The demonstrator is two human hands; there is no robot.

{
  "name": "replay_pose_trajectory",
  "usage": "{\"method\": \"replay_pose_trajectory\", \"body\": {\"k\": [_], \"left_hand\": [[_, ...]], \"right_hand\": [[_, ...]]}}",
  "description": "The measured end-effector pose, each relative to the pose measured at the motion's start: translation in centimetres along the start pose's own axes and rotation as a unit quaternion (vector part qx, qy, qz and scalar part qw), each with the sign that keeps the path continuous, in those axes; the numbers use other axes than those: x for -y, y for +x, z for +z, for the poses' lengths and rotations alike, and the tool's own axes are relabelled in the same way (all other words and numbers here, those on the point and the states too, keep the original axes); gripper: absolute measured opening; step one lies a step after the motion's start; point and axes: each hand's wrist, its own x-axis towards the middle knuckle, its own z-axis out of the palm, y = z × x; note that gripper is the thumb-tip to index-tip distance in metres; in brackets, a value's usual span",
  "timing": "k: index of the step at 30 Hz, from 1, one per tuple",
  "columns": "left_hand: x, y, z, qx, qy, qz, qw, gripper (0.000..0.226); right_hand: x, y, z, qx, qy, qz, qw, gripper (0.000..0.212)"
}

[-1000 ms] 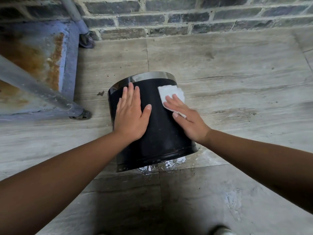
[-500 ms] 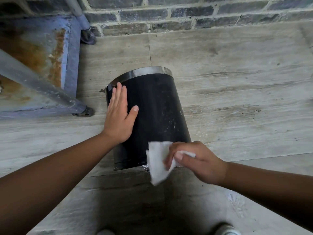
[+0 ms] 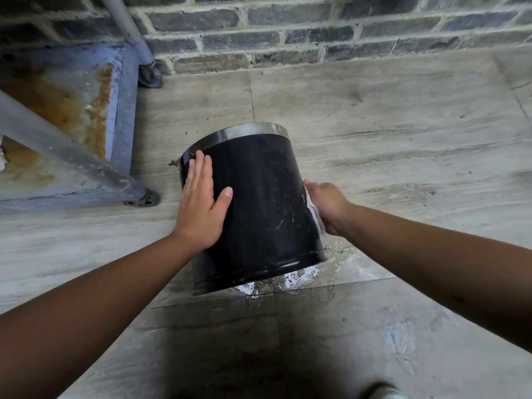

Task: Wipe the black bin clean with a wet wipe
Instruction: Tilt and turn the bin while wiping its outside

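Note:
The black bin point(image 3: 264, 203), round with a silver metal rim at its far end, stands tilted on the stone floor in the middle of the head view. My left hand point(image 3: 201, 203) lies flat and open against its left side, fingers pointing away from me. My right hand point(image 3: 326, 203) presses a white wet wipe point(image 3: 315, 213) against the bin's right side; only a strip of the wipe shows between my palm and the bin. Scratches and light marks show on the bin's near face.
A rusty blue metal frame point(image 3: 121, 116) with a grey pipe leg and a foot point(image 3: 141, 198) stands on the left, close to the bin. A brick wall point(image 3: 316, 33) runs along the back. A wet white patch point(image 3: 293, 279) lies on the floor by the bin's base. A shoe tip point(image 3: 385, 391) shows at the bottom.
My right hand has carried the wipe from the bin's near bottom edge up to its right side. The left hand stays flat on the left side.

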Motion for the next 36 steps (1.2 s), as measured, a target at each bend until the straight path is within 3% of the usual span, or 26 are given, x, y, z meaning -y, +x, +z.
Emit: {"method": "replay_pose_trajectory", "body": {"k": [5, 8, 11, 13, 16, 19, 21, 23, 25, 28, 31, 34, 36], "left_hand": [[-0.5, -0.1, 0.3, -0.018, -0.021, -0.013, 1.000, 0.079], [-0.6, -1.0, 1.2, -0.039, -0.075, -0.032, 0.996, 0.085], [-0.4, -1.9, 2.0, -0.069, -0.159, -0.047, 0.984, 0.087], [0.4, -1.9, 1.9, -0.070, -0.194, -0.055, 0.977, 0.086], [1.5, -1.6, 1.0, -0.018, -0.286, -0.054, 0.956, 0.080], [1.8, -1.0, -1.2, -0.028, -0.325, -0.136, 0.936, 0.072], [1.6, -0.5, -3.1, -0.050, -0.284, -0.158, 0.945, 0.073], [0.9, -0.8, -4.8, -0.048, -0.243, -0.086, 0.965, 0.068], [0.0, -1.5, -5.6, -0.018, -0.177, 0.003, 0.984, 0.063], [-0.1, -2.4, -6.0, -0.001, -0.127, 0.016, 0.992, 0.068], [0.4, -2.2, -6.5, 0.011, -0.126, 0.011, 0.992, 0.069], [0.4, -2.4, -6.4, 0.015, -0.140, 0.024, 0.990, 0.063], [0.2, -2.6, -6.1, 0.009, -0.144, 0.033, 0.989, 0.061]], "right_hand": [[1.1, -1.3, 0.4, -0.002, 0.074, 0.049, 0.996, 0.034], [2.2, -2.3, 0.0, -0.017, 0.047, 0.006, 0.999, 0.030], [4.1, -4.4, -1.2, -0.031, -0.074, -0.067, 0.995, 0.031], [4.6, -5.9, -1.9, -0.048, -0.094, -0.109, 0.988, 0.027], [5.0, -8.7, -2.1, 0.014, -0.100, -0.143, 0.985, 0.037], [4.9, -11.1, -1.4, 0.093, -0.092, -0.159, 0.979, 0.066], [4.5, -12.2, -0.5, 0.146, -0.094, -0.176, 0.969, 0.055], [4.7, -12.7, 0.4, 0.165, -0.048, -0.192, 0.966, 0.037], [5.8, -11.9, 0.7, 0.140, 0.077, -0.188, 0.969, 0.037], [9.3, -9.8, 0.3, 0.086, 0.250, -0.200, 0.943, 0.025], [11.8, -7.9, 0.6, 0.057, 0.291, -0.290, 0.910, 0.023], [10.6, -7.8, 4.0, 0.076, 0.088, -0.407, 0.906, 0.027], [7.5, -7.2, 6.8, 0.136, -0.163, -0.482, 0.850, 0.034]]}}
